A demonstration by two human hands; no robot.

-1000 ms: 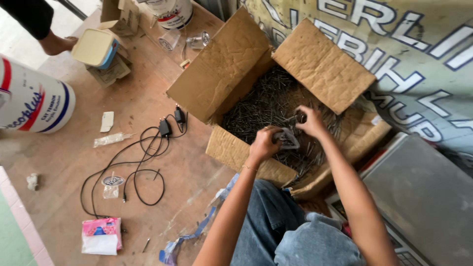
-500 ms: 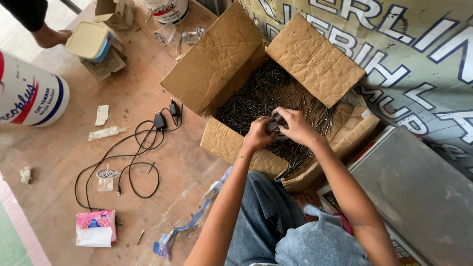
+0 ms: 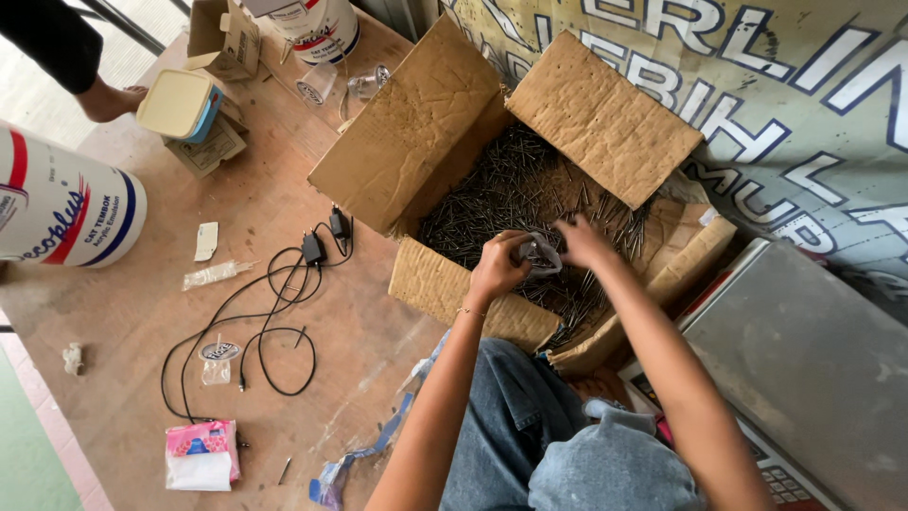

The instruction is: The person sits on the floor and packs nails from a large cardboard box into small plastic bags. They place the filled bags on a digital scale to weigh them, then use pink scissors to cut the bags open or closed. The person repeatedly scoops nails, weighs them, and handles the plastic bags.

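— While both hands work over the open cardboard box (image 3: pixel 605 123), what sits between them?

— A small clear plastic bag (image 3: pixel 541 254). The left hand (image 3: pixel 498 267) is curled shut on its near edge, and the right hand (image 3: pixel 584 241) pinches the far side with bent fingers. The bag hangs just above the heap of dark nails (image 3: pixel 501 189) filling the box.

— What lies around?

— On the wooden floor (image 3: pixel 284 199) to the left, a black cable with plugs (image 3: pixel 274 312), a pink tissue packet (image 3: pixel 201 454), a big white paint bucket (image 3: pixel 61 213) on its side, and a cream lidded tub (image 3: pixel 180 104) on a small carton. A grey metal sheet (image 3: pixel 804 350) lies to the right. The box's raised flaps hem in the nails.

— Anything unclear?

— Whether the bag holds nails I cannot tell; it is small and partly covered by fingers. Another person's foot (image 3: pixel 109 99) is cut off at the top left.
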